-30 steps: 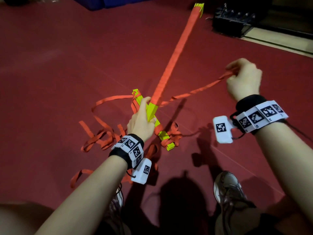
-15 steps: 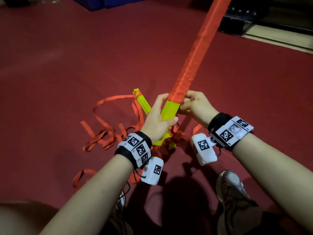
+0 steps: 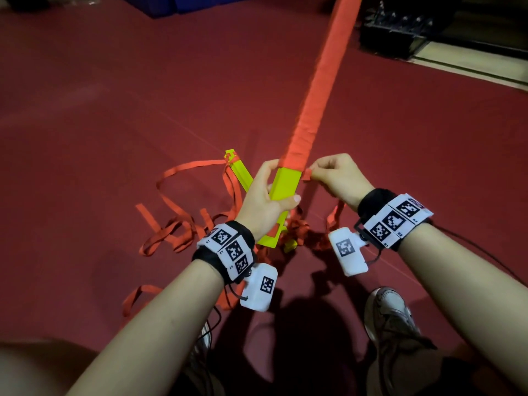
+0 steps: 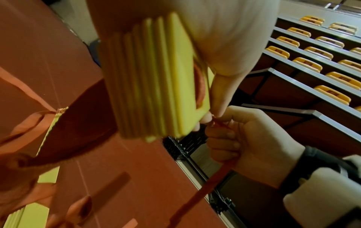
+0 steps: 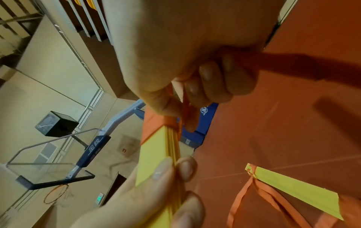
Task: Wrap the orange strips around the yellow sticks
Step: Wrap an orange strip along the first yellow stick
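A long bundle of yellow sticks (image 3: 285, 184) rises away from me, most of it covered by wound orange strip (image 3: 320, 81). My left hand (image 3: 264, 197) grips its bare yellow lower part (image 4: 156, 80). My right hand (image 3: 337, 175) pinches the orange strip's free part (image 3: 307, 175) right beside the bundle's right edge; the strip (image 4: 207, 189) trails down from that hand. In the right wrist view the strip (image 5: 183, 108) runs between thumb and fingers to the bundle (image 5: 156, 152). A second yellow stick bundle (image 3: 240, 174) lies on the floor among loose orange strips (image 3: 177, 232).
The floor (image 3: 114, 110) is red matting. A dark box (image 3: 400, 35) stands at the back right beside a pale floor edge (image 3: 471, 64). My shoes (image 3: 388, 312) are below the hands. A blue pad (image 3: 177, 4) sits at the far back.
The right hand came in from the far right with the strip and now pinches it against the bundle's right edge. The bundle has been raised and tilted steeper in the left hand.
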